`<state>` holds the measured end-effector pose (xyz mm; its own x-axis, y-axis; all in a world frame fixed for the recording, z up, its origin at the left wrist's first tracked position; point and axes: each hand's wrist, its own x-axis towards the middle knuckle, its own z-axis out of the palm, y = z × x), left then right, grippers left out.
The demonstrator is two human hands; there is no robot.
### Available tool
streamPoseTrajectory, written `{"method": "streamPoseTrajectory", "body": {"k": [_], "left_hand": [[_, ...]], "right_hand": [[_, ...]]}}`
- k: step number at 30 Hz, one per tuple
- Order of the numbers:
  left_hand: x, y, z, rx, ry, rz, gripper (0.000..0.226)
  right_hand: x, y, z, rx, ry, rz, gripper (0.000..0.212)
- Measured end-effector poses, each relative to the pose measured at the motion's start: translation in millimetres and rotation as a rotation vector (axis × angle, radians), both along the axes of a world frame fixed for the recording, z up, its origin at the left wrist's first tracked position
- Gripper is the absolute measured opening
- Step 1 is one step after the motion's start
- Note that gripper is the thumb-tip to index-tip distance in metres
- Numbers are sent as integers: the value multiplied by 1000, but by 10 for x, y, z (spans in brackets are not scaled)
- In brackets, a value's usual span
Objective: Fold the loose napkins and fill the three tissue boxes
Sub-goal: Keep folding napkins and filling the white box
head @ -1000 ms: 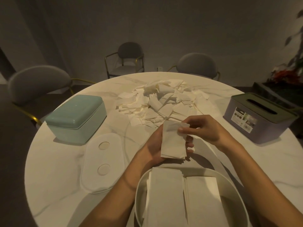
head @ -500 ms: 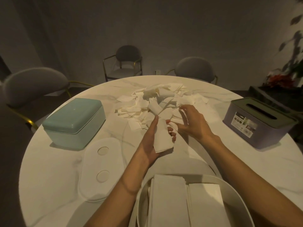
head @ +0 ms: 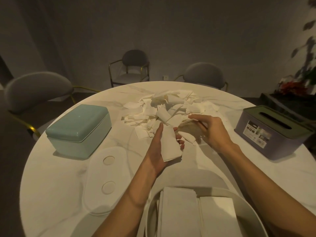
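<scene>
1. The left hand (head: 156, 151) holds a folded white paper napkin (head: 170, 147) in its palm, thumb and fingers curled round it.
2. The right hand (head: 212, 130) pinches a loose white napkin (head: 186, 128) at the near edge of the heap of loose napkins (head: 164, 108).
3. The open white oval tissue box (head: 242, 199), at the round marble table's (head: 51, 177) near edge, holds two folded stacks.
4. Its white lid (head: 106, 182) lies flat just left, bare tabletop around it.
5. A teal lidded box (head: 78, 130) sits near the left rim, a purple slotted box (head: 271, 132) near the right.

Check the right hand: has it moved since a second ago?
Yes. The right hand went from beside the folded napkins in the left hand out to the loose napkin pile, where it now pinches a napkin.
</scene>
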<state>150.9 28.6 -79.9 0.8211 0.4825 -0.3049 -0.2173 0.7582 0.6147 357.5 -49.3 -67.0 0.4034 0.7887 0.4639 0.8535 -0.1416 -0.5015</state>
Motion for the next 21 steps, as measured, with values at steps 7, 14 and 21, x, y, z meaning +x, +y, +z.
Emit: {"method": "streamPoseTrajectory", "body": {"k": [7,14,21], "left_hand": [[-3,-41,43,-15,2,1,51],[31,-78,6,-46,-24,-62,55],[25,-179,36,116,8,-192,56]], "right_hand": [[-155,-238,208,237,205,-70,23],[-381,-469,495,174,484,251,20],[-460,-428,475,-148,214,496,30]]}}
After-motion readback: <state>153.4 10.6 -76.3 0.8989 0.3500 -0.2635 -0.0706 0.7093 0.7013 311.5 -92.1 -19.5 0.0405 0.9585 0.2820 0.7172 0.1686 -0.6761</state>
